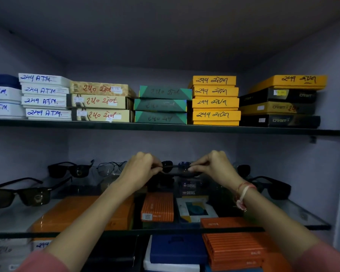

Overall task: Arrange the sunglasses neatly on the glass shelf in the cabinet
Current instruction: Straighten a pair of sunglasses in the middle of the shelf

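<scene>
Both my hands hold one pair of dark round sunglasses (175,167) at the back middle of the glass shelf (302,214). My left hand (139,169) pinches its left end, my right hand (210,166) its right end. Whether the pair rests on the glass or hangs just above it I cannot tell. On the shelf's left lie large dark sunglasses (22,194), further back another dark pair (71,169) and clear wire-framed glasses (109,167). At the right lies a dark pair (271,186), with one more dark lens (243,170) behind it.
The shelf above (165,127) carries stacks of labelled boxes in white, beige, green, yellow and black. Under the glass shelf lie orange boxes (157,207), a blue box (177,250) and other cases. The cabinet's side walls close in left and right.
</scene>
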{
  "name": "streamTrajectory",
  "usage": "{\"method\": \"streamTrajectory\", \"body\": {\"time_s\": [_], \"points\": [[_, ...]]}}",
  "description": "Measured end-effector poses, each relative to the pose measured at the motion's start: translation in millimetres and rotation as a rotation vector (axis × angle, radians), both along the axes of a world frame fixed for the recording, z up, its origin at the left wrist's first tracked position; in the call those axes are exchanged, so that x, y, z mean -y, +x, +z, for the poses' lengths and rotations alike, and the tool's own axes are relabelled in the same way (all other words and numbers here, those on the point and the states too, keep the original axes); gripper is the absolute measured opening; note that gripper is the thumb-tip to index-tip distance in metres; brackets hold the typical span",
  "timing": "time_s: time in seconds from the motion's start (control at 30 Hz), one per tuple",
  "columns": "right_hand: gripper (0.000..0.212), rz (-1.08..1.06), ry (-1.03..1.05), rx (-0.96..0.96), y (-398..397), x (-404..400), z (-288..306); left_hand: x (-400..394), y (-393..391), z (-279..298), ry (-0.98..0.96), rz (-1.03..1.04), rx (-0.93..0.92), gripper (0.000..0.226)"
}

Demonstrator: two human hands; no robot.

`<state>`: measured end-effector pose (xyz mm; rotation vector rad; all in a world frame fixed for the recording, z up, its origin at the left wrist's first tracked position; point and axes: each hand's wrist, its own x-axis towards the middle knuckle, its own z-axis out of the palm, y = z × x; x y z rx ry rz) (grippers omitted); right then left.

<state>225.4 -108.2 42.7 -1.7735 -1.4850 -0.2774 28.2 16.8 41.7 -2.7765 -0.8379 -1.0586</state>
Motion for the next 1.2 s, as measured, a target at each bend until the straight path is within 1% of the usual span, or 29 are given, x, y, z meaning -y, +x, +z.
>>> {"method": "streamTrajectory", "body": {"time_s": [0.13, 0.27, 0.33, 0.37, 0.47, 0.5, 0.6, 0.67, 0.73, 0.8, 0.87, 0.93, 1.03, 1.13, 1.2], "points": [[0.021, -0.085, 0.051, 0.020, -7, 11, 9, 10, 0, 10, -0.067, 0.001, 0.080, 0.023], [0.018, -0.266, 0.156, 0.015, -8, 19, 10, 20, 4, 11, -0.086, 0.026, 0.097, 0.024], [0.018, -0.353, 0.168, -0.022, -4, 23, 10, 23, 9, 13, -0.136, 0.042, 0.124, 0.024], [0.019, -0.395, 0.158, -0.050, -1, 26, 11, 23, 12, 14, -0.197, 0.036, 0.151, 0.022], [0.023, -0.503, 0.078, -0.182, 13, 35, 16, 25, 26, 19, -0.492, -0.002, 0.236, 0.017], [0.026, -0.529, 0.041, -0.217, 18, 37, 18, 25, 33, 20, -0.561, 0.002, 0.243, 0.017], [0.031, -0.583, -0.097, -0.237, 32, 41, 21, 28, 55, 20, -0.663, 0.026, 0.194, 0.020], [0.032, -0.602, -0.183, -0.210, 39, 43, 21, 28, 69, 20, -0.670, 0.048, 0.140, 0.022], [0.032, -0.610, -0.257, -0.180, 44, 45, 22, 29, 78, 19, -0.686, 0.071, 0.078, 0.030], [0.035, -0.608, -0.322, -0.164, 47, 46, 22, 27, 86, 17, -0.702, 0.076, 0.013, 0.031], [0.038, -0.595, -0.365, -0.149, 49, 45, 22, 25, 91, 14, -0.729, 0.066, -0.047, 0.026], [0.035, -0.581, -0.396, -0.136, 51, 42, 20, 23, 94, 11, -0.755, 0.056, -0.079, 0.022], [0.031, -0.576, -0.437, -0.133, 56, 40, 16, 21, 98, 7, -0.765, 0.040, -0.098, 0.018], [0.033, -0.579, -0.456, -0.116, 58, 37, 16, 18, 100, 7, -0.771, 0.029, -0.104, 0.017], [0.038, -0.590, -0.482, -0.081, 57, 35, 15, 15, 100, 7, -0.763, 0.040, -0.095, 0.019]]}}
